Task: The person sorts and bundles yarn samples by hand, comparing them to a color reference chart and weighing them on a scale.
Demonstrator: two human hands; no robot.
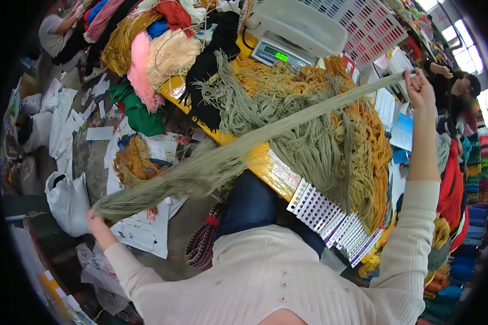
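- Right now your right grip [421, 89] is closed on one end of the grey-green skein [265, 131], fingers curled round it, to the right of the scale [279, 54].
- Your left grip [95, 218] has the other end, low and to the left of the scale; it is blurred, so I cannot tell how the fingers sit.
- Between them the skein runs slantwise on your side of the scale, drawn narrow toward the right hand and fanned, with loose strands, toward the left.
- The step in hand looks like holding the skein stretched out. A next move from here would call for even tension, both ends kept secure and the loose strands kept off the heap below.
- Just on your side of the scale, grey-green yarn [314, 141] and orange yarn [382, 162] lie heaped on the yellow tabletop [267, 172].
- Nearer you than that heap, shade cards [331, 216] are fanned along the edge.
- Left of the scale hang black yarn [210, 70], cream yarn [173, 58] and pink yarn [141, 65].
- Behind the scale stands a pale basket [387, 35].
- Farther out, one person [54, 32] is far left of the scale, another person [463, 89] far right.
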